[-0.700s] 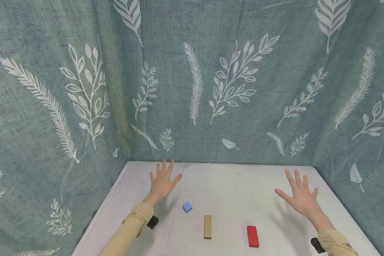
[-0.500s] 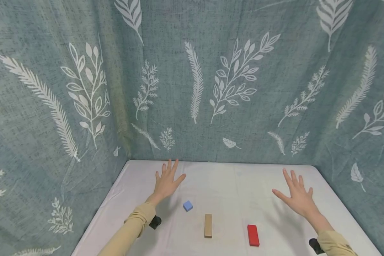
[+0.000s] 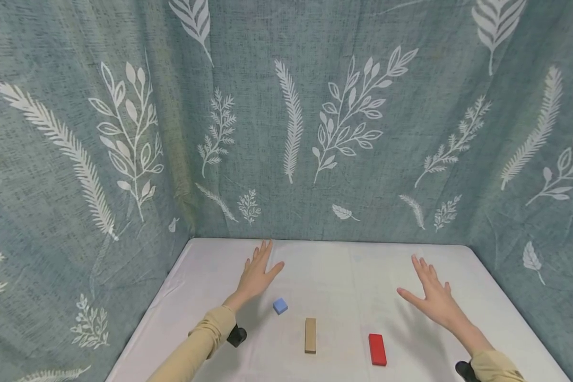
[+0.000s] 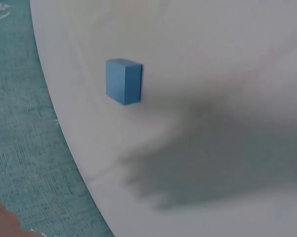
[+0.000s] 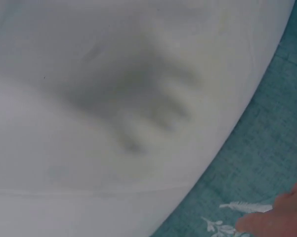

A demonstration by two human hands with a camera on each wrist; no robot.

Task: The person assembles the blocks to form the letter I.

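My left hand [image 3: 255, 277] hovers over the left part of the table, fingers extended and thumb apart, holding nothing. Just below it in the head view lies a small blue block [image 3: 280, 306], also seen as a blue block [image 4: 123, 82] in the left wrist view. Over the right side, my right hand [image 3: 435, 298] is likewise raised with straight fingers and nothing in it. Between the two arms lie a long tan wooden block [image 3: 310, 336] and a red rectangular block [image 3: 377, 349]; neither hand touches them.
A white-covered table [image 3: 334, 276] carries the blocks. Behind it and at both sides hangs a blue-green curtain [image 3: 248, 132] with white leaf prints. Each wrist wears a black camera, one of them the left wrist camera [image 3: 237, 336]. Hand shadows fall on the cloth.
Both hands have moved inward, the left one to the right and the right one to the left, their fingers drawing closer together. The blocks stay where they were.
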